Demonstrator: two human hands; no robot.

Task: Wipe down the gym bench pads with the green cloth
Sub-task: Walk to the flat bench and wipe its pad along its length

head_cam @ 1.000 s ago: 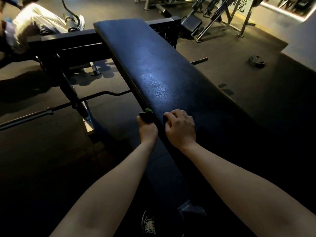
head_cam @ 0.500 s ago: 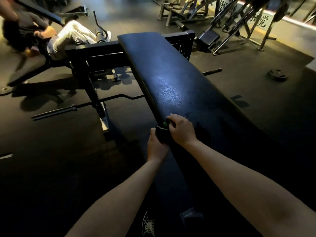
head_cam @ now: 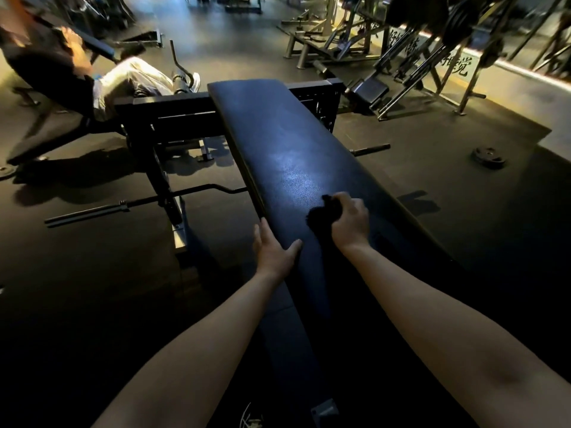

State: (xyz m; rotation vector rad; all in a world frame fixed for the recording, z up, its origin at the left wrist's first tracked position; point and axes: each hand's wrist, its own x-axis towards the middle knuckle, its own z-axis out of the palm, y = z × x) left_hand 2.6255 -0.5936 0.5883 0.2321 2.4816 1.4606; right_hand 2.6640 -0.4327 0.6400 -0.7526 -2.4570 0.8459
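Bench pad [head_cam: 278,143] runs lengthwise away from me, long axis from btm centre up & slightly left, far short end squared off over the black cross frame [head_cam: 173,114]. Surface is dark w/ a pale sheen mid-length.

Cloth [head_cam: 319,214] sits on top of the pad, right of its centreline, just near of the sheen. It's bunched in a wad, so no clear axis; it reads dark in this light. My right hand [head_cam: 350,222] is clenched around it, knuckles up, pressing it onto the pad.

My left hand [head_cam: 272,251] is released: fingers straight along the pad's left edge, thumb laid over the top, nearer me than the cloth.

Around: curl bar [head_cam: 139,203] lies on the floor to the left, passing under the pad; its other end [head_cam: 370,148] sticks out on the right. Weight plate [head_cam: 488,154] lies flat on the floor further right. Another person [head_cam: 123,81] reclines on an incline bench at far left. Racks & machines [head_cam: 417,57] line the back right. Pad ahead of the cloth is bare.
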